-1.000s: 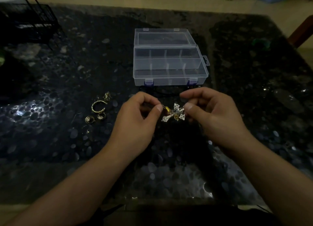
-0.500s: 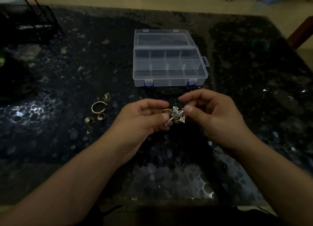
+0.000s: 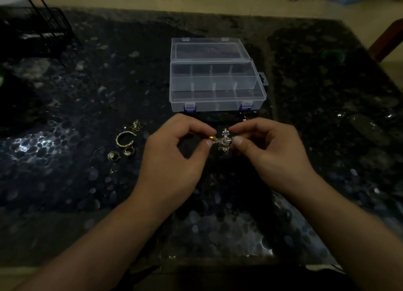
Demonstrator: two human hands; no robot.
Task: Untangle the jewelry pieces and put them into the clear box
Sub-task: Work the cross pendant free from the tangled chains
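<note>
A small tangle of silver and gold jewelry [image 3: 224, 140] hangs between my two hands above the dark table. My left hand [image 3: 174, 157] pinches its gold end between thumb and forefinger. My right hand [image 3: 270, 153] pinches the silver side of the same tangle. The clear box [image 3: 218, 98] stands open just beyond my hands, its divided compartments showing nothing inside. Loose pieces lie to the left on the table: a gold open bangle [image 3: 125, 138], two small rings [image 3: 122, 153] and a thin chain piece [image 3: 136, 124].
The dark pebble-patterned table [image 3: 65, 181] reflects light at its left and front. A black wire rack [image 3: 37, 31] stands at the far left corner. A small green object [image 3: 332, 55] lies at the far right. A chair edge [image 3: 388, 39] shows beyond the table's right side.
My left hand's fingers have shifted their hold on the tangle's gold end, and the tangle has turned a little between my fingertips. The box and loose pieces have not moved.
</note>
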